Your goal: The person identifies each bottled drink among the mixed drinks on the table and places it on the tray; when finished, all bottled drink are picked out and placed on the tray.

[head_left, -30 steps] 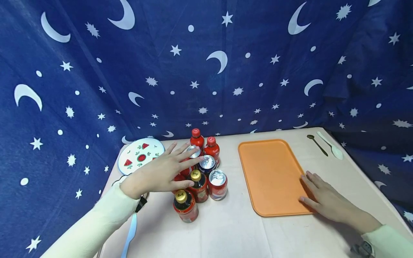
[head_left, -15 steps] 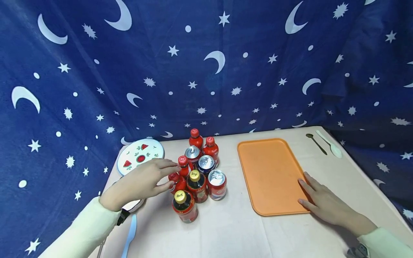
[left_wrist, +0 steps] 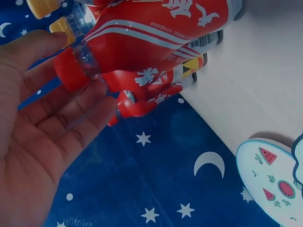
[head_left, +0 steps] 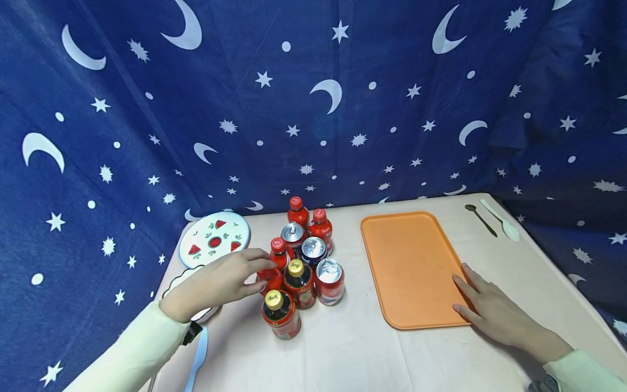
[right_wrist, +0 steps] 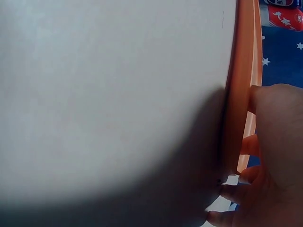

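Note:
My left hand (head_left: pixel 217 283) reaches to the nearest small red bottle (head_left: pixel 271 280) at the left of a drinks cluster. In the left wrist view its red cap (left_wrist: pixel 71 70) lies between my thumb and loosely spread fingers, fingertips right at the neck. Beside it stand another red bottle (head_left: pixel 281 253), a gold-capped dark bottle (head_left: pixel 300 286) and a second gold-capped bottle (head_left: pixel 281 316) in front. My right hand (head_left: pixel 499 313) rests on the right rim of an orange tray (head_left: pixel 411 267), fingers extended, thumb at the edge in the right wrist view.
Cans, including a red can (head_left: pixel 330 282) and a dark blue can (head_left: pixel 314 249), and more red bottles stand in the cluster. Left are a watermelon-patterned round board (head_left: pixel 214 237), a white scalloped item (head_left: pixel 178 280) and a light blue knife (head_left: pixel 197 359). Right are a dark spoon (head_left: pixel 482 220) and white spoon (head_left: pixel 504 222).
My left hand drew back leftward from over the cluster, then came down around the near red bottle's top. My right hand stays at the tray's rim.

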### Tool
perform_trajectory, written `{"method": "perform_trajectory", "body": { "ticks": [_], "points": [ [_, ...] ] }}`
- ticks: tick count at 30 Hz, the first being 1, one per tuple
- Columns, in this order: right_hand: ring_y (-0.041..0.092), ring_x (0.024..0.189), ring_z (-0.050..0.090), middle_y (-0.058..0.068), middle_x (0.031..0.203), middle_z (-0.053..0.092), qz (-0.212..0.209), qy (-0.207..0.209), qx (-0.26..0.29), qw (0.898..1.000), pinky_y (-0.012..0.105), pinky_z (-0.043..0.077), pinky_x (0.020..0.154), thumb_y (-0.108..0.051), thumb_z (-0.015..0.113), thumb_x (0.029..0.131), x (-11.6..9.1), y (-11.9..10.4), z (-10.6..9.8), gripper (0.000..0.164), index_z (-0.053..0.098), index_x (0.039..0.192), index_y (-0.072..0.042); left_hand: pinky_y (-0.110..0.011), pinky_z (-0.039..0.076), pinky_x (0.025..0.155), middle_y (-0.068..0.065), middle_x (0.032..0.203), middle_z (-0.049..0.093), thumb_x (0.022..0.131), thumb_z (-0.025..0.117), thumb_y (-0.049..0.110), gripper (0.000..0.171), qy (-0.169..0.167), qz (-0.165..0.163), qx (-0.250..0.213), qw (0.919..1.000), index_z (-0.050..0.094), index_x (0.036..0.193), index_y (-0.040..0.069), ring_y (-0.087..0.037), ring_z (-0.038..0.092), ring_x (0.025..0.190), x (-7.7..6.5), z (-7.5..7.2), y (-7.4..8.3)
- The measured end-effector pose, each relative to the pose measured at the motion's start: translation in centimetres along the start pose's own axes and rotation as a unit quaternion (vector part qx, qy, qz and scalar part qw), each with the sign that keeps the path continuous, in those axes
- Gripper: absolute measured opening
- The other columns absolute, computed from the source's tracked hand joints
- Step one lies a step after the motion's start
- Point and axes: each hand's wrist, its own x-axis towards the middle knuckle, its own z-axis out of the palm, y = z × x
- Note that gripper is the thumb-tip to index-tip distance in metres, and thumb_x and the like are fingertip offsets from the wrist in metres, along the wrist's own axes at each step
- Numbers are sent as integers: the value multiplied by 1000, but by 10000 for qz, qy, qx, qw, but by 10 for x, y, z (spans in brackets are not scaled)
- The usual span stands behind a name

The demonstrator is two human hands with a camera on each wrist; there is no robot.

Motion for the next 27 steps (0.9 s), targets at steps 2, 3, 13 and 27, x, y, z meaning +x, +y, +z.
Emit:
{"method": "perform_trajectory", "body": {
  "ticks": [2, 3, 13, 27],
  "points": [
    [40, 131, 27, 23, 148, 18, -13, 18, 7, 10000, 53, 24, 99, -42, 56, 88, 0, 0, 1, 68, 38, 137, 2, -23, 48, 76, 8, 103, 56, 81, 67, 25, 30, -28, 36, 8, 10000, 65, 110, 16, -3, 54, 90, 2, 3, -1],
    [40, 131, 27, 23, 148, 18, -9, 19, 6, 10000, 53, 24, 99, -42, 56, 88, -1, 0, 1, 68, 38, 137, 1, -23, 48, 76, 9, 102, 56, 81, 67, 25, 30, -37, 51, 28, 10000, 65, 110, 16, -3, 53, 89, 3, 4, -2],
    [41, 128, 30, 23, 147, 19, -34, 92, -63, 9999, 50, 22, 100, -43, 56, 88, 0, 1, 2, 68, 39, 136, 2, -23, 48, 74, 6, 98, 58, 78, 71, 21, 31, -135, 109, -69, 9998, 66, 107, 13, -5, 53, 87, 7, 7, -4],
    [42, 126, 33, 23, 147, 19, 1, 48, -111, 9999, 47, 17, 106, -44, 55, 88, 0, 1, 3, 69, 39, 137, 1, -21, 48, 71, 4, 96, 59, 75, 70, 18, 28, -229, 100, -220, 9994, 68, 103, 12, -5, 53, 85, 10, 5, -6]
  ]
}}
